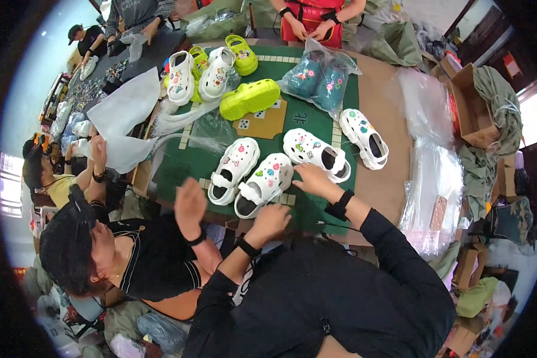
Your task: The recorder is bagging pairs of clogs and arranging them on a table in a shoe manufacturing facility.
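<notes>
My left hand (269,219) is curled into a fist at the near edge of the green mat (204,160), just below a white clog (262,182) decorated with colourful charms. Beside that clog lies its mate (232,169). My right hand (312,180) reaches onto the mat with fingers stretched out. Its fingertips touch the near end of another white charm-covered clog (316,154). Both wrists wear black bands and black sleeves. I see nothing held in either hand.
A fourth white clog (364,137) lies to the right. Lime clogs (249,98), more white ones (216,73) and bagged teal clogs (317,76) sit farther back. Clear plastic bags (435,179) are piled right, near cardboard boxes (472,107). A seated person's raised hand (190,206) is at left. Others work around the table.
</notes>
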Action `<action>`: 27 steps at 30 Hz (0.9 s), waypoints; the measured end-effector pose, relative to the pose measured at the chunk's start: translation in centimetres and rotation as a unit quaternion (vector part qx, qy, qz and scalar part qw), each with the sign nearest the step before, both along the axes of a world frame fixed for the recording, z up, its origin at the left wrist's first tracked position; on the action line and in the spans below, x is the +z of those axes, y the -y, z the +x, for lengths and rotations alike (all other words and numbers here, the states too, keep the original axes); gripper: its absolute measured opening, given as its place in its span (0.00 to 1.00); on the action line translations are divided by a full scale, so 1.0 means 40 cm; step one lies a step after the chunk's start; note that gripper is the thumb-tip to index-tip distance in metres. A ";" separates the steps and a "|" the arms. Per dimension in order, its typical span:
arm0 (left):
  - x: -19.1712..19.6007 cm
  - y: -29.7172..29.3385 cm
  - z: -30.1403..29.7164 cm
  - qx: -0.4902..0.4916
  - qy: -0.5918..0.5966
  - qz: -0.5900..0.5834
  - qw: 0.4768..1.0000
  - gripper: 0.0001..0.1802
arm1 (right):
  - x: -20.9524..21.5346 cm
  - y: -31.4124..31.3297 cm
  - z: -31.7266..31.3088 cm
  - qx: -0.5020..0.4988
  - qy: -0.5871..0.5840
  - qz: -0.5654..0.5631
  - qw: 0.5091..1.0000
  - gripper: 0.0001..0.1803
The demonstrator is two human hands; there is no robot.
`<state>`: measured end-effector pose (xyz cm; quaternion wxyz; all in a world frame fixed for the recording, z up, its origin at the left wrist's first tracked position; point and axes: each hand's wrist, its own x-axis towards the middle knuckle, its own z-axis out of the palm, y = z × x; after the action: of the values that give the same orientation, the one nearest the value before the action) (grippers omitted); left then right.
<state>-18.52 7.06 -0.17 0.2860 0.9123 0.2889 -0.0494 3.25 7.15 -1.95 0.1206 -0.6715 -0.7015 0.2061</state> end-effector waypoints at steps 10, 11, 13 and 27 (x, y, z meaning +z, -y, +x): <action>-0.124 -0.095 -0.220 0.350 -0.079 0.018 0.933 0.22 | 0.006 0.012 -0.273 0.319 -0.068 0.167 0.930 0.10; -0.156 -0.101 -0.231 0.352 -0.040 -0.047 0.934 0.23 | 0.011 0.008 -0.317 0.333 -0.011 0.143 0.932 0.10; -0.196 -0.088 -0.208 0.397 -0.011 0.009 0.918 0.21 | -0.037 -0.007 -0.377 0.321 0.055 0.097 0.941 0.15; -0.044 -0.028 -0.094 0.012 -0.125 -0.145 0.981 0.32 | -0.032 0.069 -0.160 0.226 0.041 -0.033 0.973 0.28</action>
<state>-22.28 8.16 -1.94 0.3776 0.8443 0.3230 -0.2008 -3.16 4.41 -3.23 0.0198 -0.5073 -0.8322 0.2228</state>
